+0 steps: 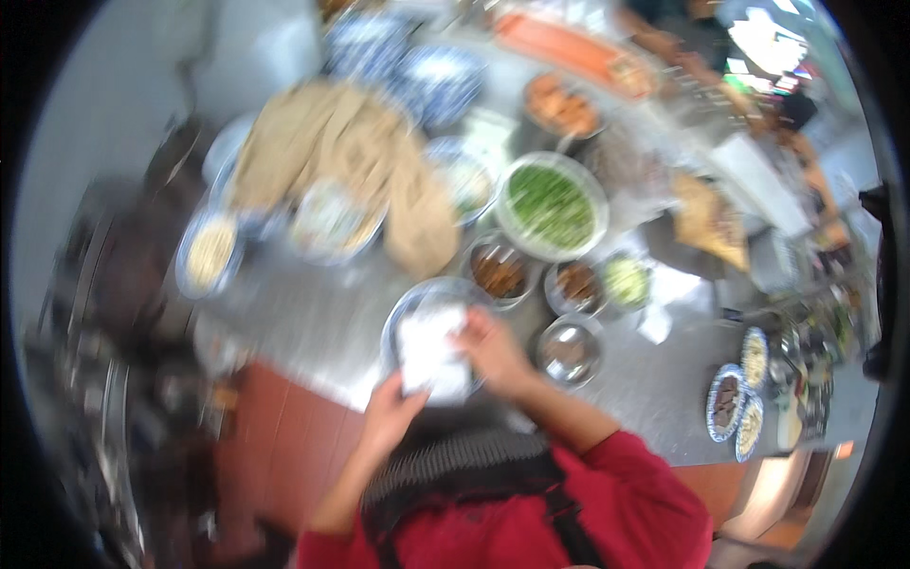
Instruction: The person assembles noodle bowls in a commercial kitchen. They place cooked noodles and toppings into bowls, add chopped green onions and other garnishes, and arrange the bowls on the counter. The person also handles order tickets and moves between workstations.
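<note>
Steel is what we see most of: a long metal counter runs across the view, blurred by motion, and crowded with dishes. On its far left part lies a big tan cloth, draped over and between several bowls. Just right of the cloth stands a large round bowl of chopped greens, the brightest thing on the counter. Behind it we make out blue patterned bowls and an orange tray, too blurred for detail.

Nearer to us sits a shallow metal bowl, and over it we hold a white packet with both hands. Our left hand grips the packet's lower edge from below; our right hand pinches its right side, fingers curled onto it. The packet hangs partly above the bowl, partly over the counter's near edge.

To the right of that bowl cluster small metal cups: one with brown filling, another brown one, a green one, and a nearly bare one just beside our right hand.
</note>
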{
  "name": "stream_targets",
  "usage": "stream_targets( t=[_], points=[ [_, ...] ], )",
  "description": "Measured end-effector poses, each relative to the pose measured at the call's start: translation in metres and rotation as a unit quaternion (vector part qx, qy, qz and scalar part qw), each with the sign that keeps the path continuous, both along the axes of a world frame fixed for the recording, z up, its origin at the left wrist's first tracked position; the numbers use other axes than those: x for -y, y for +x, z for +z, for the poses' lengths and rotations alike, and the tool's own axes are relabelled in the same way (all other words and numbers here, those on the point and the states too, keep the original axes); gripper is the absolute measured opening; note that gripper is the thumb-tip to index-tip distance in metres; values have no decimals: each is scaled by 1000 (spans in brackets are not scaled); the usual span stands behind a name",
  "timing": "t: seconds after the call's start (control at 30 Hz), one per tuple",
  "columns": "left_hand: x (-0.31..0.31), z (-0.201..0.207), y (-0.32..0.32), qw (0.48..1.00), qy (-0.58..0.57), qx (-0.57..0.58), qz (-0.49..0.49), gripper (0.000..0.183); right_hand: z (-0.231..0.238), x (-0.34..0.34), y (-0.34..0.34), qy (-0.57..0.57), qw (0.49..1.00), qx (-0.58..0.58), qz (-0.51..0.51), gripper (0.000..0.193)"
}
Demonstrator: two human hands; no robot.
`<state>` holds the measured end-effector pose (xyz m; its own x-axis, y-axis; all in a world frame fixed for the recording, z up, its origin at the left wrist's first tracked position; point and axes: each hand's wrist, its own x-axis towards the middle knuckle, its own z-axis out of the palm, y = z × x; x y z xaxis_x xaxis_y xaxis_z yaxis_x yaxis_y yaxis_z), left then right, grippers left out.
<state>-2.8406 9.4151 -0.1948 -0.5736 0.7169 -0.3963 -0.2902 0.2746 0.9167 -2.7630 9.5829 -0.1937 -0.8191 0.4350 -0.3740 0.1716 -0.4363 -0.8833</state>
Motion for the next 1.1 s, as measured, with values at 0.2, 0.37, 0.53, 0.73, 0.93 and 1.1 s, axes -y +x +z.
stream_targets(
  t=[0.2,0.37,0.53,0.73,0.93,1.1],
  points=[
    [-9,-7,-8,995,92,25,-7,23,-25,-13,-10,18,996,-91,-13,22],
    [-4,-7,-8,999,22,-1,-39,20,-24,-25,-2,13,990,-121,-70,20],
    [19,-1,-12,999,29,-15,28,25,-12,-87,32,181,947,-36,-264,14],
    [49,8,-25,979,125,15,160,49,-32,-127,52,213,943,26,-256,26],
    [63,3,-30,974,109,-89,177,40,-47,-125,12,234,948,1,-215,38],
    [73,-7,-34,975,46,-152,157,18,-53,-123,11,498,823,196,-191,34]
  ],
)
